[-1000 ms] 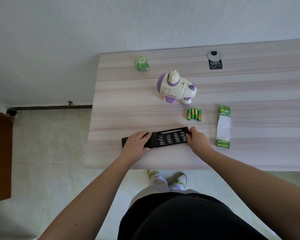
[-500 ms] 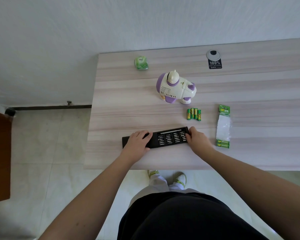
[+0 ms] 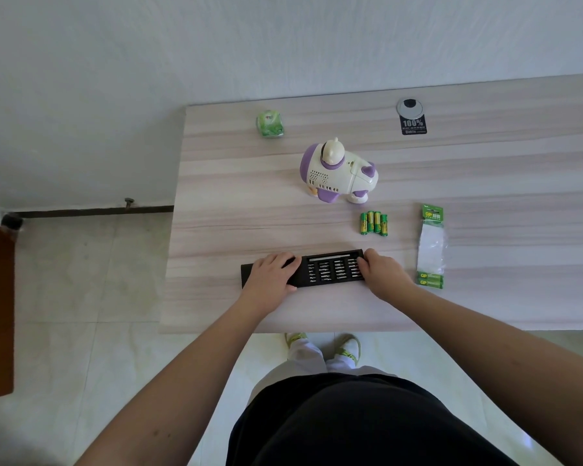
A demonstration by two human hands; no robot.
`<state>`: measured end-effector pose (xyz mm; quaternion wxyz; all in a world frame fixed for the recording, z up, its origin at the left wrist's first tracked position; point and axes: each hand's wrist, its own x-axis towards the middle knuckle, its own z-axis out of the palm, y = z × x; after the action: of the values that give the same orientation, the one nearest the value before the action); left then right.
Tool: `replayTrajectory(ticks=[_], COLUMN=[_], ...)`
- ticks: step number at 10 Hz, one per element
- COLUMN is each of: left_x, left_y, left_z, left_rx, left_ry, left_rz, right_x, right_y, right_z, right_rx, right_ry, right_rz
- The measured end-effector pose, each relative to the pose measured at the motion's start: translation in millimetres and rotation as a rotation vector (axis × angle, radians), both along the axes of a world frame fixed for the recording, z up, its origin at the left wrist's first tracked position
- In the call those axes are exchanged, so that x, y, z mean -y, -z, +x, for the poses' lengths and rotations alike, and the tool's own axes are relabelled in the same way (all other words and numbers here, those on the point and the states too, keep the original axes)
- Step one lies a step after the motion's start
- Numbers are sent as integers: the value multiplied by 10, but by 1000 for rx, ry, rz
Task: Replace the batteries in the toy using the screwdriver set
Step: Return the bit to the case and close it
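A black screwdriver set [image 3: 330,269] lies near the table's front edge, its inner tray of bits slid out to the right. My left hand [image 3: 271,275] rests on the case's left part and holds it. My right hand [image 3: 382,274] grips the tray's right end. The white and purple toy [image 3: 339,171] stands farther back in the middle. Several loose green batteries [image 3: 373,223] lie side by side between the toy and the set.
The pale wood table [image 3: 485,169] ends at a left edge with floor beyond. A torn green battery pack [image 3: 431,245] lies right of my right hand. A small green packet [image 3: 270,124] and a black tag [image 3: 413,119] sit at the back.
Both hands stay on the screwdriver set; the tray shows about the same opening. Nothing else on the table has moved.
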<state>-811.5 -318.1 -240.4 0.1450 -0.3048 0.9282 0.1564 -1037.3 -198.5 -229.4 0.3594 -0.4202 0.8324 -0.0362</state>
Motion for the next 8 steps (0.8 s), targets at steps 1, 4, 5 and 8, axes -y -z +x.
replayTrajectory(ticks=[1, 4, 5, 8], left_x=[32, 50, 68, 9], left_y=[25, 77, 82, 122], left_z=[-18, -53, -76, -245], left_rx=[-26, -77, -75, -117], left_ry=[17, 70, 75, 92], left_rz=[1, -29, -19, 1], right_x=[14, 71, 83, 131], right_y=[-65, -91, -67, -69], right_z=[46, 86, 104, 171], right_rx=[5, 14, 75, 38], right_ry=[-41, 16, 93, 31], right_rz=[14, 55, 62, 63])
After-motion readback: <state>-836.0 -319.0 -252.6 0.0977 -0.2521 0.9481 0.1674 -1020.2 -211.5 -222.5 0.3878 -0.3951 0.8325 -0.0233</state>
